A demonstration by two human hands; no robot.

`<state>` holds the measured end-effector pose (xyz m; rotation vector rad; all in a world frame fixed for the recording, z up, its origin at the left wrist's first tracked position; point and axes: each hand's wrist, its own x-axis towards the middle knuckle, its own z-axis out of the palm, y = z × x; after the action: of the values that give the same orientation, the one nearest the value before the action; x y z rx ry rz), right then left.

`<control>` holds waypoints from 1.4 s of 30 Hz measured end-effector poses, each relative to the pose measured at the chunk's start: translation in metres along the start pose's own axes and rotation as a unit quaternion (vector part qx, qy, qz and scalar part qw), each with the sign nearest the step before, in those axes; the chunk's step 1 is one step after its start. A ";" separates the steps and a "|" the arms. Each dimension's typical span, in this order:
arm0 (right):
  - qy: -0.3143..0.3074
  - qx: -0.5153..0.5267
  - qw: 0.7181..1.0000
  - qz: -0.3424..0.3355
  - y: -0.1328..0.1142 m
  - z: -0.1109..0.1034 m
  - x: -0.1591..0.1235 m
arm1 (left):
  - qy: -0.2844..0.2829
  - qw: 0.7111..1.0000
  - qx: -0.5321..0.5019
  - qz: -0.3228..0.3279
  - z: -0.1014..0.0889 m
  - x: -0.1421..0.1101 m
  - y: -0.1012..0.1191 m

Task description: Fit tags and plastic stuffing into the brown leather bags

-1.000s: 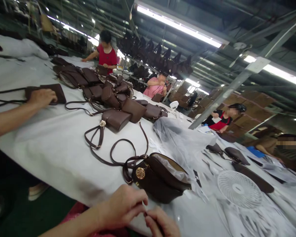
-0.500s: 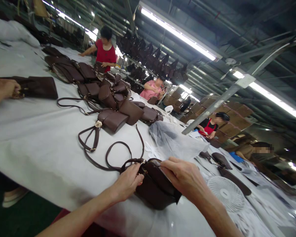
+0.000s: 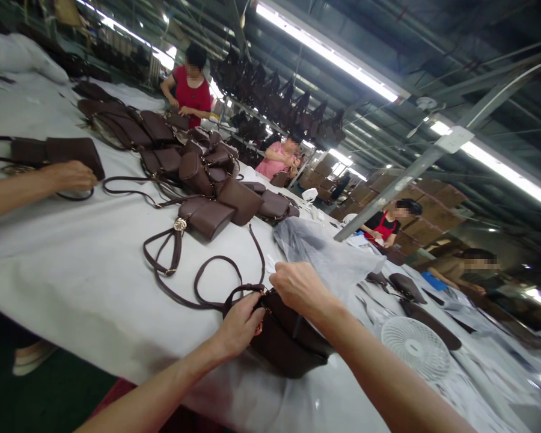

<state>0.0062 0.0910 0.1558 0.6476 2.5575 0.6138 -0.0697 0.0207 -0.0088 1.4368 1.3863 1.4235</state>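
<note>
A dark brown handbag (image 3: 288,352) stands on the white-covered table just in front of me. My left hand (image 3: 241,322) is closed on its left end, by the strap ring; the round gold charm there is mostly covered. Over the bag's top edge is my right hand (image 3: 297,285), its fingers pinched together near the left end. What those fingers hold is hidden. A thin brown strap (image 3: 216,260) loops across the table from the bag's left end.
Several brown handbags (image 3: 207,218) lie piled beyond my hands. Clear plastic sheeting (image 3: 329,252) and a white fan (image 3: 415,347) are to the right. At the left, a co-worker's hand (image 3: 72,175) touches another brown bag (image 3: 74,153). Other people work farther along the table (image 3: 94,258).
Both hands came from below the bag onto it. The right hand then moved left along its top, while the left stayed at the end. The bag's opening, wide earlier, now looks narrowed or covered.
</note>
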 end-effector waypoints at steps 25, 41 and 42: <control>0.080 0.246 0.966 -0.028 0.002 0.035 0.011 | 0.078 0.994 -0.077 -0.004 -0.038 0.014 0.002; 0.117 0.234 0.965 0.024 -0.009 0.052 0.018 | 0.102 0.956 -0.268 -0.060 -0.035 0.030 0.014; 0.119 0.237 0.964 0.026 -0.008 0.053 0.018 | 0.105 0.950 -0.285 -0.068 -0.034 0.030 0.013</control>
<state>0.0150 0.1103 0.1036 0.8388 2.9497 0.0871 -0.1046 0.0400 0.0167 0.8233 1.0416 1.7386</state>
